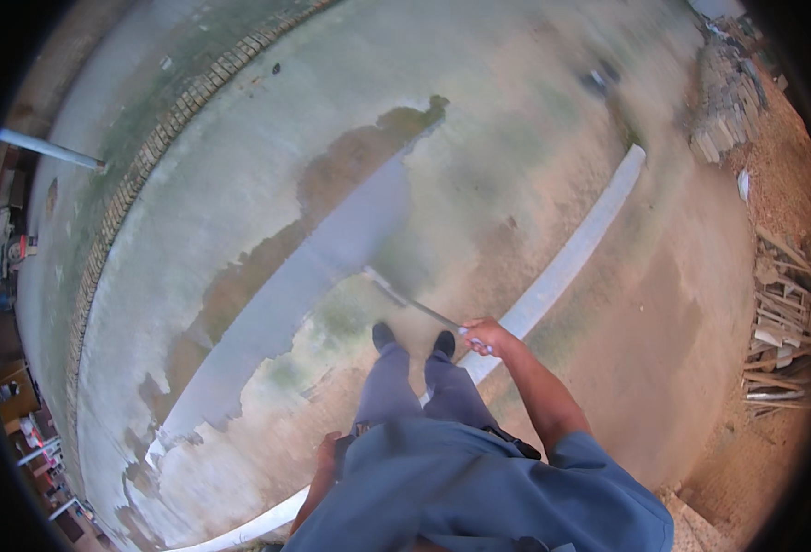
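Note:
My right hand [485, 337] is closed around the pale handle of a thin-shafted tool [424, 309]. The tool slants forward and left, and its light, thicker far end looks like a small roller, though blur hides the detail. That end is by the near edge of a long smooth grey patch [281, 276] on the ground, ahead of my dark shoes. At my left hip, my left hand [329, 450] hangs beside a dark object at the waist. Its fingers are mostly hidden, so whether it holds that object is unclear.
A long white strip [571, 253] runs diagonally across the ground, passing behind my legs. Brown, ragged ground borders the grey patch. A curved brick row [162, 138] and a pole [51, 149] are at left. Stacked slabs [728, 115] and a wood heap [778, 322] lie at right.

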`<state>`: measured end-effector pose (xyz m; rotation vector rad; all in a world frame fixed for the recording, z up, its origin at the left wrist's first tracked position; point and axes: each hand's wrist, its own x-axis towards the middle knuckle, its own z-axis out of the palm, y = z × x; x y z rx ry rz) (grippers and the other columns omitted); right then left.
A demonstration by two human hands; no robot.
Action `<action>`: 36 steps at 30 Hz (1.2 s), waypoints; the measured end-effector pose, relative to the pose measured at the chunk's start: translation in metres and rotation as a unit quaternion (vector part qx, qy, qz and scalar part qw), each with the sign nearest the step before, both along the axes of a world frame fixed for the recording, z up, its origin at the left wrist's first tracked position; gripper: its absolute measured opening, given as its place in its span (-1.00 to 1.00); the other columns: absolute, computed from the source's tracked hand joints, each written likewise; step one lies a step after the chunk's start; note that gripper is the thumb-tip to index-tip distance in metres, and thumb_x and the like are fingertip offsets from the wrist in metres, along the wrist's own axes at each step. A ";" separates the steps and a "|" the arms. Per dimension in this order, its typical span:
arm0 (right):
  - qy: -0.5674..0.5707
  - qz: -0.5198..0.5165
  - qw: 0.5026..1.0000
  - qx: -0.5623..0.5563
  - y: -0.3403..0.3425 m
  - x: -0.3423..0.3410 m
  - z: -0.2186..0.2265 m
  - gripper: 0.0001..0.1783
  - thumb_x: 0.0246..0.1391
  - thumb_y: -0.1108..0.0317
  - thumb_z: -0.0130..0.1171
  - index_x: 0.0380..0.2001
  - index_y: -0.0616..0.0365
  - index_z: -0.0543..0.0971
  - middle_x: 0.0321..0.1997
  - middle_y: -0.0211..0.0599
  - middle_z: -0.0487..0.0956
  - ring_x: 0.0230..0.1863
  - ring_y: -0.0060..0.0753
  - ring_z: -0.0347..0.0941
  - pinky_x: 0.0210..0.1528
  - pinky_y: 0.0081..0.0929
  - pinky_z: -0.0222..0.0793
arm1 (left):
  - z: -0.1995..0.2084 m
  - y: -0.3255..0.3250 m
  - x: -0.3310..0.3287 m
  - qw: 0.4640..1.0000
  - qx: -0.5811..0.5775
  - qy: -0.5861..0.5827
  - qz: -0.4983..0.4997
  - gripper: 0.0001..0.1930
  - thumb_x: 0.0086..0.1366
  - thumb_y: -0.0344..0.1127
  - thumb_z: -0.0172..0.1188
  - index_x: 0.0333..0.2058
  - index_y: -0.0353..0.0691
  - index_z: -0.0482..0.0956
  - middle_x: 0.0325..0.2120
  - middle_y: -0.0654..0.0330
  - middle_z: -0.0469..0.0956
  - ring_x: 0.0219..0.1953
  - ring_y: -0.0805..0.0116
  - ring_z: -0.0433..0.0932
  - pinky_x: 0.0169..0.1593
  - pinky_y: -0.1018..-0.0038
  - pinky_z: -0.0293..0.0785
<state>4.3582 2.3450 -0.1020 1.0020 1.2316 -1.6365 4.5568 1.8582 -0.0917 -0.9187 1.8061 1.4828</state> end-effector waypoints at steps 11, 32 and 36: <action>0.030 -0.118 0.984 0.131 0.095 0.009 0.051 -0.49 -0.03 0.54 0.04 0.07 0.15 0.33 -0.60 -0.29 0.42 -0.76 -0.59 0.19 -0.82 -0.66 0.00 | -0.058 -0.012 -0.027 0.945 -0.087 0.192 -0.249 -0.80 0.14 -0.36 0.12 -0.23 -0.16 0.51 -0.33 0.17 0.54 -0.29 0.34 0.52 -0.17 0.47 0.45; 0.019 -0.079 0.985 0.151 0.284 -0.003 0.028 -0.50 -0.13 0.57 0.02 -0.01 0.09 0.43 -0.63 -0.32 0.41 -0.77 -0.62 0.19 -0.84 -0.68 -0.02 | -0.030 0.112 -0.027 0.897 0.267 -0.260 0.238 -0.54 0.10 -0.07 0.07 -0.15 -0.34 0.44 -0.30 -0.01 0.51 -0.25 0.15 0.48 -0.10 0.32 0.37; -0.006 -0.063 0.990 0.127 0.303 0.021 0.037 -0.48 -0.12 0.56 0.02 0.02 0.08 0.42 -0.61 -0.33 0.42 -0.76 -0.61 0.20 -0.83 -0.67 -0.02 | -0.008 0.149 -0.033 0.968 -0.133 -0.101 -0.185 -0.49 0.10 -0.04 0.06 -0.13 -0.39 0.42 -0.22 -0.07 0.49 -0.21 0.11 0.47 -0.05 0.28 0.35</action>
